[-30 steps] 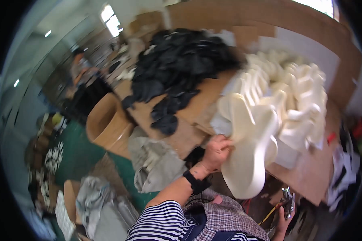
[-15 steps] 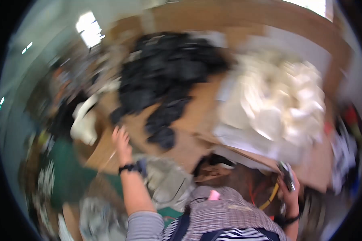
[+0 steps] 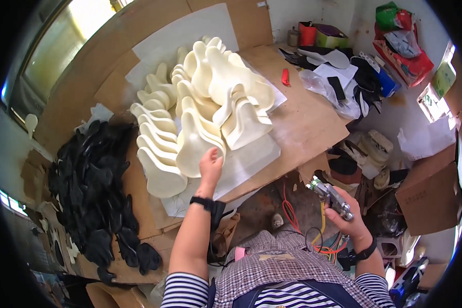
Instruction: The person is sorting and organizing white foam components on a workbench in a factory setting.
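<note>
On the white sheet lie several rows of cream bicycle saddle pads, overlapping one another. My left hand is at the lower right edge of a near saddle pad, its fingers curled in against that edge. The fingertips are small in view and partly hidden. My right hand is wrapped round a silver spray gun, held off the table's right side with its nozzle end toward the upper left.
A heap of black saddle covers covers the table's left part. On the cardboard tabletop lies a red cutter. A yellow hose and orange hoses hang below the gun. A cardboard box stands at right.
My view has swung right, bringing the cream pads to the middle. My left hand has gone from beside the black heap to the cream pads. The spray gun stays in my right hand.
</note>
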A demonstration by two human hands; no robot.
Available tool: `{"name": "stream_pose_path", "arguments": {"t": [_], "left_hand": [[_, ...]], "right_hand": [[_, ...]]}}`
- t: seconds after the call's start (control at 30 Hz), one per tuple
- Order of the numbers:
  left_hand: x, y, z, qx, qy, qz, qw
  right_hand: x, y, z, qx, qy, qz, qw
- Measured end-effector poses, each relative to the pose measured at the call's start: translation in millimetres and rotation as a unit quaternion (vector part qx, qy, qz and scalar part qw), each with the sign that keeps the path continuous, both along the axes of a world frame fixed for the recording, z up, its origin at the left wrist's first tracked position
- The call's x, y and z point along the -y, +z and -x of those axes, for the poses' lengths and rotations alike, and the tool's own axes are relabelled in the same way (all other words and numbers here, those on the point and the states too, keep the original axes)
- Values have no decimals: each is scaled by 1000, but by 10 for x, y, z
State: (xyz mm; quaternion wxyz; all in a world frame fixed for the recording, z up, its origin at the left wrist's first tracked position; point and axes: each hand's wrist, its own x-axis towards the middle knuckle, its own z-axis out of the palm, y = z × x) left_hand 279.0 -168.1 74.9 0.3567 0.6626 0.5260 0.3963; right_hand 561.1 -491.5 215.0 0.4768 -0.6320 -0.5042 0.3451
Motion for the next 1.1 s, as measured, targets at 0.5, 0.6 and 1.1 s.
{"name": "stream_pose_path", "arguments": {"t": [0.5, 0.6, 1.1], "left_hand": [[-266, 441, -791, -363, 47, -226, 903], [-89, 1037, -617, -253, 55, -237, 936], [89, 886, 577, -51, 117, -156, 979]], "right_hand": [[-202, -109, -607, -37, 101, -10, 994], [-354, -95, -624, 2, 85, 6, 996], [-344, 72, -543, -57, 65, 17, 996]]}}
